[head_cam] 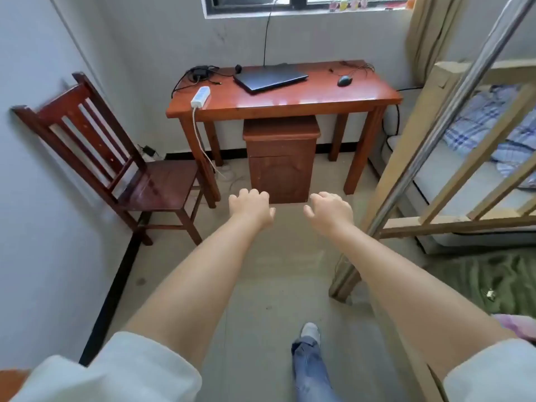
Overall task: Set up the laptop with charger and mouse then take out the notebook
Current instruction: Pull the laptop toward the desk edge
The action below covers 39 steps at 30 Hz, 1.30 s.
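Red-brown wood makes up the surface (290, 104) at the far wall, and on it you see the closed laptop (270, 77) in the middle, the mouse (345, 80) to its right and the charger (200, 72) at the far left corner beside a white power strip (200, 96). Your left hand (251, 206) and right hand (330, 209) reach out side by side over the floor, fingers loosely curled, empty, well short of the surface. A chair (121, 158) stands left.
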Available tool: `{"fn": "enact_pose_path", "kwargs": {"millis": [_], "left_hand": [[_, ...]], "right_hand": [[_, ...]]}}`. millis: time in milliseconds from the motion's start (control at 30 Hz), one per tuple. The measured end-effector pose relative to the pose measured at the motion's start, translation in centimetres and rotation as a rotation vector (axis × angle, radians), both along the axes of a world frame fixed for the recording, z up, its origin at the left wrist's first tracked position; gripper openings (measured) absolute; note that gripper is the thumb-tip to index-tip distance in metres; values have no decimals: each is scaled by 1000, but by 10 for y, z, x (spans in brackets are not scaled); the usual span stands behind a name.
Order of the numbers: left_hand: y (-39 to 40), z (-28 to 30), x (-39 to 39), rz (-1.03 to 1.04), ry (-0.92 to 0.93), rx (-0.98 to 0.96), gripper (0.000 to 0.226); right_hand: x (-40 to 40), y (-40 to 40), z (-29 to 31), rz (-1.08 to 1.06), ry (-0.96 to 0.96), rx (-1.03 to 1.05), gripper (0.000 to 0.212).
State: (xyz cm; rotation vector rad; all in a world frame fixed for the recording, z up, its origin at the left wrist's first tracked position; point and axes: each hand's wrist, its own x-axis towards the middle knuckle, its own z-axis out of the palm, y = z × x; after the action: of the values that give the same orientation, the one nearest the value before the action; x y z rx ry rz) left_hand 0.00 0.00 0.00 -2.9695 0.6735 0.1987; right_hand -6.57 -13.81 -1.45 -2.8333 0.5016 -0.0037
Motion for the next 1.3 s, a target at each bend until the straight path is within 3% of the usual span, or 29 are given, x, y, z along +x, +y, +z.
{"fn": "enact_pose_path", "kwargs": {"millis": [467,800,1000,1300], "left_hand": [[-160,12,359,139,51,42,45],[-277,6,648,69,63,39,43],[-323,-25,757,89,157,48,43],[-338,-72,867,442,232,-114,45]], "right_hand": [[377,-178,8,89,-48,-14,38],[649,-305,11,-11,-72,29,38],[766,-363,-11,-47,39,118,39],[913,-413,-63,8,149,209,35]]}}
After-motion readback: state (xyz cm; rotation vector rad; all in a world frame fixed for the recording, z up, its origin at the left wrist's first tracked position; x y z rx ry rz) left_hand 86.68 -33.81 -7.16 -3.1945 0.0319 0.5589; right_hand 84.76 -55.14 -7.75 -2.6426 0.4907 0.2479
